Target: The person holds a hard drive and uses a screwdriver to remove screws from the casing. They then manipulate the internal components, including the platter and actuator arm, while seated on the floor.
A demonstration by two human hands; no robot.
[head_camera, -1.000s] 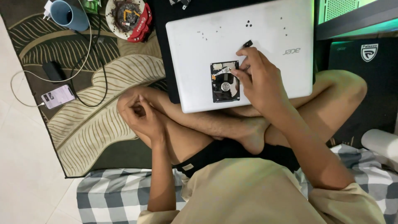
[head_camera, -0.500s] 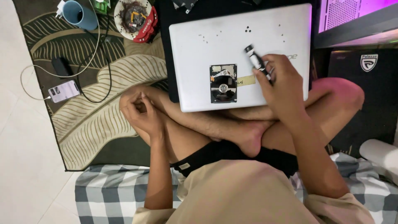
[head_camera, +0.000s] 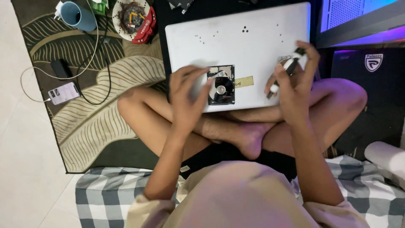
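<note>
An opened hard drive with a bare shiny platter lies on a closed silver laptop that rests on my crossed legs. My left hand hovers with fingers spread at the drive's left edge, holding nothing. My right hand is raised over the laptop's right side, gripping a black and white screwdriver tilted downward. A strip of yellow tape sits just right of the drive.
A leaf-patterned rug lies on the left with a blue mug, a round tray of small parts, a phone on a cable and a black charger. A lit computer case stands at the top right.
My left hand rose from my knee to the drive's left edge. My right hand lifted the screwdriver away from the drive, further to the right.
</note>
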